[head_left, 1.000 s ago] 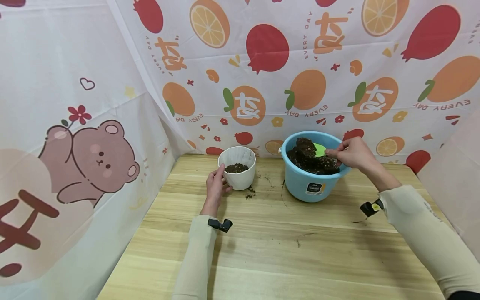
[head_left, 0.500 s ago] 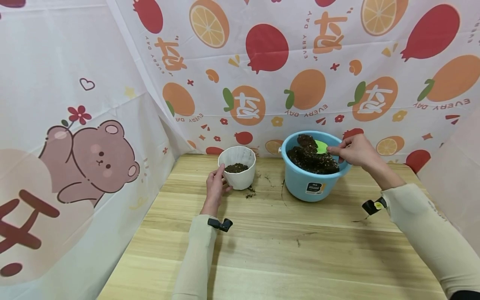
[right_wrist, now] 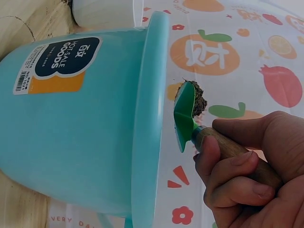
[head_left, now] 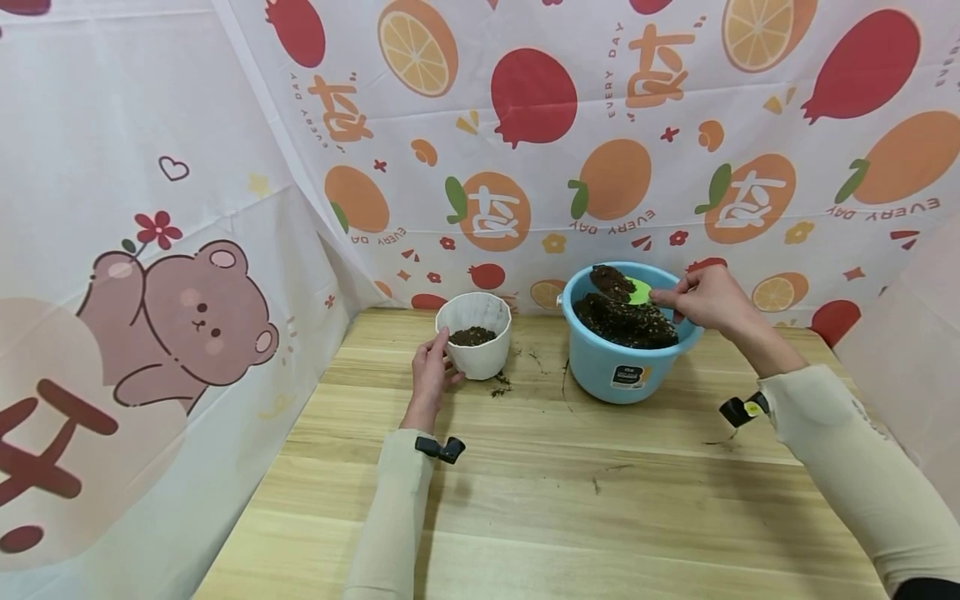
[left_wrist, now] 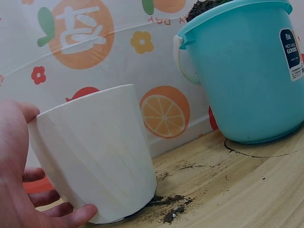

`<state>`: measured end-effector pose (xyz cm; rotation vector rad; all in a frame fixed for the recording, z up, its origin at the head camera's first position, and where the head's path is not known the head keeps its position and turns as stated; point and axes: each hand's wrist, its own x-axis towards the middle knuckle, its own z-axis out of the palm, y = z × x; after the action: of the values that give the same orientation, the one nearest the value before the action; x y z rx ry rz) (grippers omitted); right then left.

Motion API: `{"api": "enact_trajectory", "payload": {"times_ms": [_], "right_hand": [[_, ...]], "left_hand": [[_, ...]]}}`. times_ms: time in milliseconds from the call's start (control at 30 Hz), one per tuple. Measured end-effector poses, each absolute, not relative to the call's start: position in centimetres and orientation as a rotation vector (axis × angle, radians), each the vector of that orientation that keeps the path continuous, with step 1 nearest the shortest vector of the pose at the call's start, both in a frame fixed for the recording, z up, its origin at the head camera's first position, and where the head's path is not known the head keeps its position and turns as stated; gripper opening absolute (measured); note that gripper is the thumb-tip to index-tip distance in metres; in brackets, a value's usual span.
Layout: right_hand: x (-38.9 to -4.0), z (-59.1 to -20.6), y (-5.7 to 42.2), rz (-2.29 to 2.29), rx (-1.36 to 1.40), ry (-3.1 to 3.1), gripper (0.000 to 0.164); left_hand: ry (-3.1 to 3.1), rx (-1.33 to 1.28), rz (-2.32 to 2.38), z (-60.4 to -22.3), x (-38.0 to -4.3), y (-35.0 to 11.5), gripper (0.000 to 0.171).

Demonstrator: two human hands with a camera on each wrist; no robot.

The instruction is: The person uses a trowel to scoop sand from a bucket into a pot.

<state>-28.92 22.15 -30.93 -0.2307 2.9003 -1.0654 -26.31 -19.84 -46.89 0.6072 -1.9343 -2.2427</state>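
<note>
Taking twelve as the back of the wooden table (head_left: 525,517), the nearest things I see are two pale sleeves, one coming in at eight (head_left: 393,517), the other at four (head_left: 862,475), each with a small black camera at the wrist. At ten, the left hand (head_left: 429,371) is half curled around the white pot (head_left: 480,360), thumb at the rim and fingers spread low against its side, gripping it from the pot's own eight o'clock. The pot stands at eleven, tipped a little in the hand, with dark soil (head_left: 472,336) low inside and dark crumbs (head_left: 501,387) scattered just outside its base at five. Toward one, well apart from the pot, sits the light blue bucket (head_left: 588,362), its label (head_left: 628,377) facing us, a dark heap of soil (head_left: 622,327) inside. At two, the right hand (head_left: 712,302) is closed firmly round the wooden handle of a small green trowel (right_wrist: 184,114), held above the bucket's rim; its blade points toward nine and carries a dark clump (head_left: 611,283). Behind it all hangs a white cloth (head_left: 543,192) printed with fruit, and at nine another cloth shows a bear (head_left: 202,321).
</note>
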Motion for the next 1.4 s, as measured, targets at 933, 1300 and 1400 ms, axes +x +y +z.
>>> {"api": "enact_trajectory", "payload": {"times_ms": [933,1300,1400], "right_hand": [[-29.3,-29.4,19.8,-1.079,-0.260,2.893,0.046],[-29.6,-29.3,18.5,-1.113,-0.292,2.905,0.045],[-29.6,-29.4,18.1,-1.118,-0.303,2.903,0.043]], "left_hand": [[-1.920,0.624,-2.247,-46.8,-26.2,-19.9,0.071],[-1.923,0.609,-2.243,-46.8,-26.3,-19.9,0.070],[-1.934,0.613,-2.235,-46.8,-26.3,-19.8,0.070]]}}
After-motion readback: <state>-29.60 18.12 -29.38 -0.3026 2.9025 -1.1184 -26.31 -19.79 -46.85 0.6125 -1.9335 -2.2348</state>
